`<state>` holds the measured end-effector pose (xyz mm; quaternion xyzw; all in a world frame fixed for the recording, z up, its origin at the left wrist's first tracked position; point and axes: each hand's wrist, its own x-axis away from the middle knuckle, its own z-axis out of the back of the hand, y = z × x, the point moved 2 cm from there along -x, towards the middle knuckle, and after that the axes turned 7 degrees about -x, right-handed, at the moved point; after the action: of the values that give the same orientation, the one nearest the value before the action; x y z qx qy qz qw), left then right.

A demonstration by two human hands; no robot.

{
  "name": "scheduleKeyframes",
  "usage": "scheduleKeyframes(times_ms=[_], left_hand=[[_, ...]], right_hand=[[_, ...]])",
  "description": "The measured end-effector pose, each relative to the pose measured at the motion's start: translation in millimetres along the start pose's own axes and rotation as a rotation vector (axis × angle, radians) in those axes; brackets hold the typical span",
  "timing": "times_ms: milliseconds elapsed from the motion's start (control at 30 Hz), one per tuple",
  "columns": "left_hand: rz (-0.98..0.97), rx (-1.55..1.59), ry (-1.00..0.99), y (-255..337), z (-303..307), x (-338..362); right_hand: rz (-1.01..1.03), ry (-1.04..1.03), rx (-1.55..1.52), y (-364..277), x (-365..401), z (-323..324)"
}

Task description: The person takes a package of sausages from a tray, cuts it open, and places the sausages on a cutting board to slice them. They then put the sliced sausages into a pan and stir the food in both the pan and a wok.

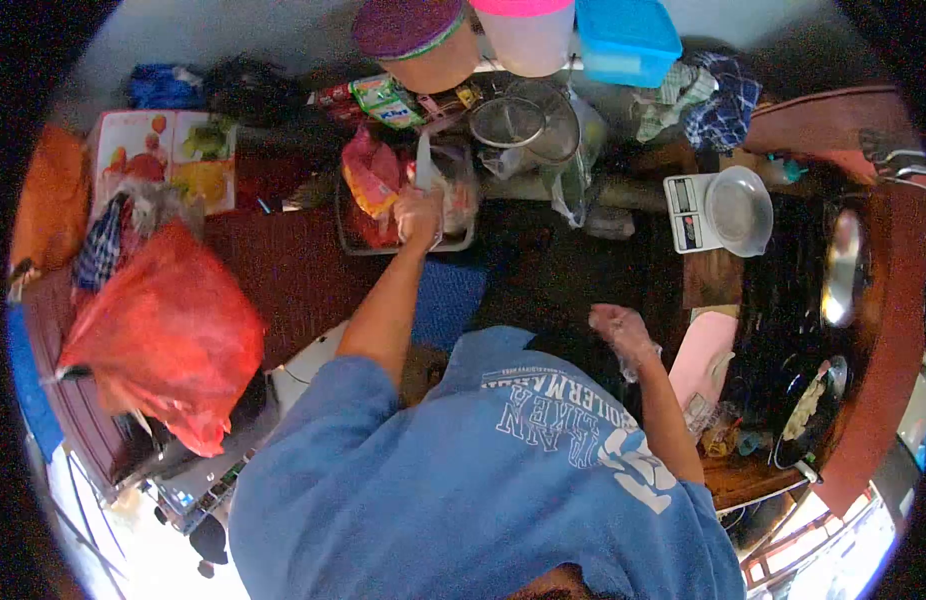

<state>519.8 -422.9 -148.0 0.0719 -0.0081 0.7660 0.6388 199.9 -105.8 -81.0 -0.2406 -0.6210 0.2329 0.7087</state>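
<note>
My left hand (418,218) reaches over a dark plastic tub (453,245) at the back of the counter. Its fingers are closed round a knife (423,160), whose pale blade points away from me. Inside the tub lie a red and pink packet (371,180) and other items too blurred to name. My right hand (623,335) is held in front of my body, right of centre, in a clear plastic glove. The fingers are curled, and anything inside them is hidden. Close to that hand is a pink board (705,355).
A kitchen scale (688,228) and a clear bowl (740,210) stand at the right. Beyond them is a black pan (813,410) with pale food. Wire strainers (533,120) lie at the back, below lidded tubs (623,45). A red plastic bag (183,330) bulges at the left.
</note>
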Motion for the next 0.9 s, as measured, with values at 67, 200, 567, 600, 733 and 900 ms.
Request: scheduleKeyframes(times_ms=[67, 200, 567, 600, 733, 900], left_hand=[[-0.025, 0.093, -0.091, 10, -21, -28], [-0.325, -0.136, -0.040, 2, -115, -84], [-0.387, -0.128, -0.179, -26, -109, -103], [-0.577, -0.275, 0.015, -45, -146, -112], [-0.545, -0.101, -0.122, -42, -101, -90], [-0.674, -0.188, -0.071, -37, -25, -24]], right_hand=[[0.048, 0.050, 0.053, 8, -9, 10], [-0.008, 0.173, 0.026, -2, -25, 15], [0.138, 0.073, 0.224, -38, -54, -11], [0.203, 0.079, 0.285, -34, -58, -13], [0.246, 0.090, 0.442, -66, -35, -19], [0.353, 0.213, 0.392, -37, 1, -9]])
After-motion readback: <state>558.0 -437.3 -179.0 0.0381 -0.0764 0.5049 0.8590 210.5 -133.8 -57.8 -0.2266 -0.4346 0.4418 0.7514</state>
